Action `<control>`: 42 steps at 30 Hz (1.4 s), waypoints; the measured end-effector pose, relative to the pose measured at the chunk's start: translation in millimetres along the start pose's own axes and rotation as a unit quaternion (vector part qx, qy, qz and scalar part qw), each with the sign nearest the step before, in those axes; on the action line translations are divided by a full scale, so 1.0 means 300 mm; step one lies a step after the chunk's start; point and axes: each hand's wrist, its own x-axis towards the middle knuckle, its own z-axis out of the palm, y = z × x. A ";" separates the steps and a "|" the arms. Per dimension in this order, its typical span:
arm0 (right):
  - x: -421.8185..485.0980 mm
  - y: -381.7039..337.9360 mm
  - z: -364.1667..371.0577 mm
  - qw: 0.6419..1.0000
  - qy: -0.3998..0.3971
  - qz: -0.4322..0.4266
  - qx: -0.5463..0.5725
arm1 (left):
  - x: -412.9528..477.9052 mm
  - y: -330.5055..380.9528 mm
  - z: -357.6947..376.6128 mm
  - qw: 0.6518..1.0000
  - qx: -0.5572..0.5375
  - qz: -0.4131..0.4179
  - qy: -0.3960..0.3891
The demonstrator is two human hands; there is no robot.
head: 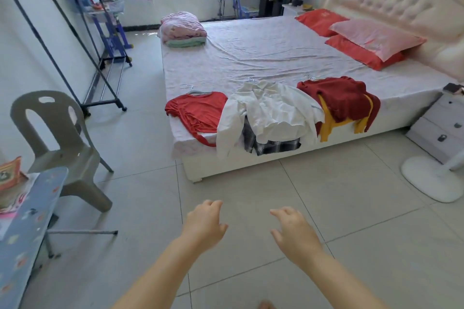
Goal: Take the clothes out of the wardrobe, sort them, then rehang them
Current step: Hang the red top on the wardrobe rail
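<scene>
Both hands are out short of the bed (pixel 276 57), left hand (pixel 204 223) and right hand (pixel 293 231) loose-fingered and gripping nothing. Sorting looks done. Along the bed's near edge lie a red T-shirt (pixel 198 113), a white shirt (pixel 268 110) over a plaid garment (pixel 273 144), and a dark red sweater (pixel 344 100) over a yellow garment (pixel 326 128), with hanger hooks showing and hems spilling over the edge. Rehanging comes next, I'd say: lift one by its hanger and carry it to the garment rack (pixel 104 102) left of the bed. Open tile lies between; a grey plastic chair (pixel 62 138) crowds the rack's foot.
</scene>
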 end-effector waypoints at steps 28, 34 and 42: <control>1.889 -0.297 -0.408 0.995 -0.056 -0.081 0.030 | 1.531 -0.334 -0.829 0.994 -0.056 -0.089 0.038; 2.301 -0.355 -0.420 0.990 -0.078 -0.121 0.003 | 1.826 -0.425 -0.934 0.988 -0.073 -0.131 0.031; 2.870 -0.451 -0.363 0.972 -0.155 -0.171 -0.039 | 2.217 -0.538 -1.039 0.972 -0.105 -0.206 0.036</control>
